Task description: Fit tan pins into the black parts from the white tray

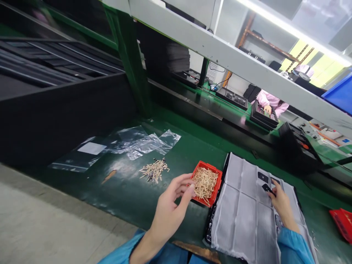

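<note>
My left hand is at the near left rim of a small red tray, its fingers curved and apart from the thumb, with nothing visible between them. The tray holds a heap of small tan strips. My right hand pinches a small flat black part above a large tray lined with a grey, sectioned sheet. Another black piece lies on that sheet, close to my right fingers. A loose pile of similar tan strips rests on the green table.
Clear plastic bags lie on the green table. At the left stands a large black bin. A red container is at the right edge. Across the bench, a person in a pink sleeve works over black trays.
</note>
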`<action>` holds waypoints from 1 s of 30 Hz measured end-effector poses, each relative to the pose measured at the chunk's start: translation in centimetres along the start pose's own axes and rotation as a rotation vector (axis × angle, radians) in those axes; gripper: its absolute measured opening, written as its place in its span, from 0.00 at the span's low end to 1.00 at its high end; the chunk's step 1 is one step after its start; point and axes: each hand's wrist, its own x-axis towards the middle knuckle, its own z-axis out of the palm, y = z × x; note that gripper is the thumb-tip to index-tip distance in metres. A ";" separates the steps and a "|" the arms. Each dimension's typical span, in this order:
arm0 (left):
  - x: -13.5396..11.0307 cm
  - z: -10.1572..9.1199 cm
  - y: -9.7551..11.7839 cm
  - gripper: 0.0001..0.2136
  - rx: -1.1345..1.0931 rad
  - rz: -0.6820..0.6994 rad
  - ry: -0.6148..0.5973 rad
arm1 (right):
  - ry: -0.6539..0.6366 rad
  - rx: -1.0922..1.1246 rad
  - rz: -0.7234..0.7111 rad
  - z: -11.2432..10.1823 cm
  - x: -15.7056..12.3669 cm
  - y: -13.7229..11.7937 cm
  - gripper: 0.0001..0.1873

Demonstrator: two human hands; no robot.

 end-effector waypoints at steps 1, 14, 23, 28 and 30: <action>0.0 0.1 0.1 0.16 -0.013 0.001 0.043 | 0.016 0.048 0.017 -0.5 -0.6 -1.0 0.33; -2.4 6.5 -0.8 0.22 -0.431 -0.567 -0.329 | -0.021 0.994 0.233 11.2 -21.4 -22.0 0.41; -1.3 5.0 -0.1 0.21 -0.294 -0.496 -0.436 | 0.085 0.853 0.146 9.2 -21.3 -20.8 0.33; -1.5 4.5 0.9 0.15 -0.188 -0.476 -0.638 | -0.068 0.868 0.132 7.5 -19.1 -21.3 0.38; -1.6 4.4 0.7 0.13 -0.153 -0.486 -0.668 | -0.092 0.877 0.133 7.5 -18.9 -21.5 0.37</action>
